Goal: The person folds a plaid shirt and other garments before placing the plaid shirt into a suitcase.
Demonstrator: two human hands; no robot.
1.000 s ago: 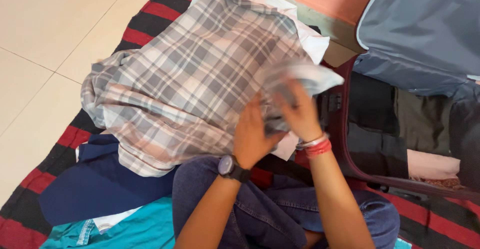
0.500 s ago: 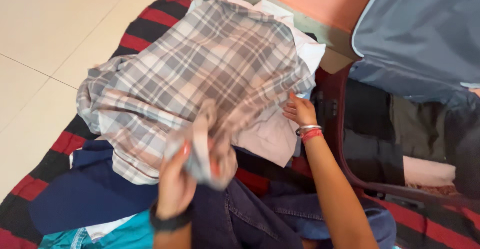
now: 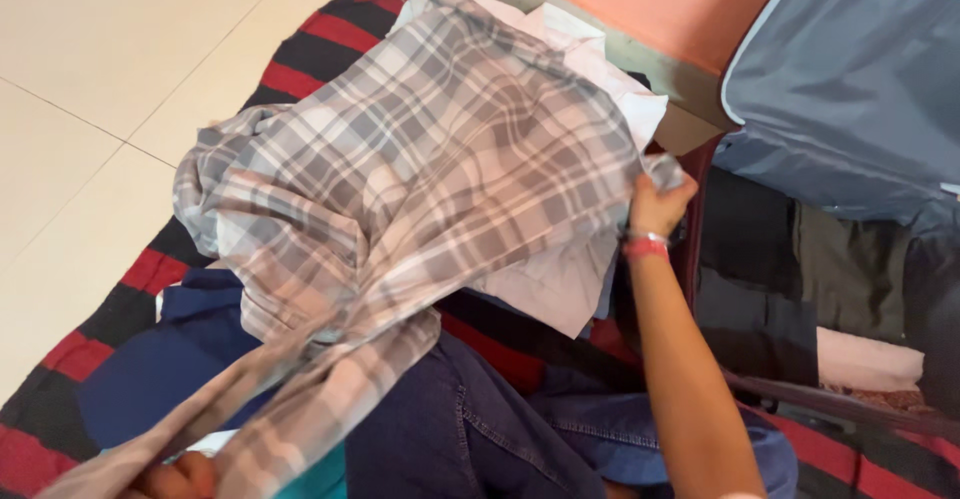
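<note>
Stretching the plaid shirt (image 3: 420,159) flat takes an even pull from both ends, I'd say, with the cloth kept low over the pile so it settles without fresh creases. At the bottom left, the left hand (image 3: 175,479) is only partly in view, its fingers clenched on a long sleeve or hem that it draws down toward the person's lap; the arm itself is out of sight. The shirt lies spread over a heap of white clothes (image 3: 560,279) on a red and black striped blanket (image 3: 300,54), with a navy garment (image 3: 150,379) beneath its left edge. Further right, the right hand (image 3: 655,204) is raised, wrist bent, fingers pinched on the shirt's far corner, forearm reaching up from the jeans (image 3: 480,429). Beyond it stands an open suitcase (image 3: 840,79).
</note>
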